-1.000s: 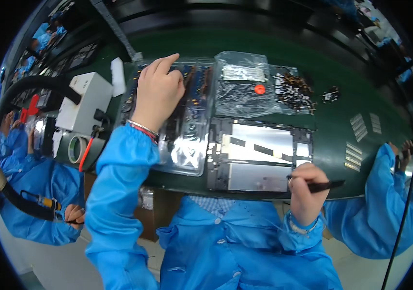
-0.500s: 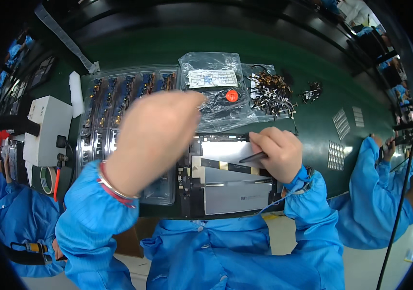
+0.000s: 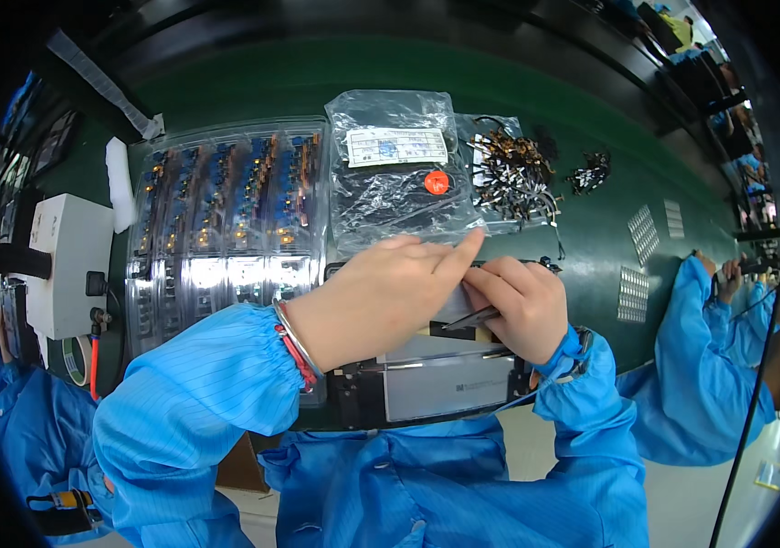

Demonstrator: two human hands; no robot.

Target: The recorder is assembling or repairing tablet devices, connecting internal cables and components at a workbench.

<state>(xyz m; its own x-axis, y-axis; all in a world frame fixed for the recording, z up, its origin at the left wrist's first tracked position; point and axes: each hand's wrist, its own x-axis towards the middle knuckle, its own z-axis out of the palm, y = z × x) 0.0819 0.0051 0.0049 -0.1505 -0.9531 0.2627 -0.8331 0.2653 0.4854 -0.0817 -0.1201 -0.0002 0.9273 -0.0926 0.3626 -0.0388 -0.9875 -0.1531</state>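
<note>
In front of me lies an opened flat device, its grey battery panel [image 3: 449, 388] and black frame partly covered by my hands. My right hand [image 3: 525, 306] is closed round dark tweezers [image 3: 470, 319], their tip pointing left above a dark strip on the device. Over the device's far half, my left hand [image 3: 395, 297] reaches across and meets the right hand's fingertips. One of its fingers stretches toward the upper right while the others curl under. Whatever those curled fingers hold, if anything, is hidden.
A clear tray [image 3: 226, 201] of small circuit parts lies left. Beyond the device are a clear plastic bag [image 3: 395, 192], a pile of small cables [image 3: 513, 173] and a smaller bundle [image 3: 589, 173]. Metal part sheets [image 3: 633, 294] lie right. A white box [image 3: 59, 265] stands left; co-workers sit either side.
My left hand has come down and right, from above the tray's edge to the device beside my right hand. The right hand keeps the tweezers and has barely moved. The view has shifted slightly.
</note>
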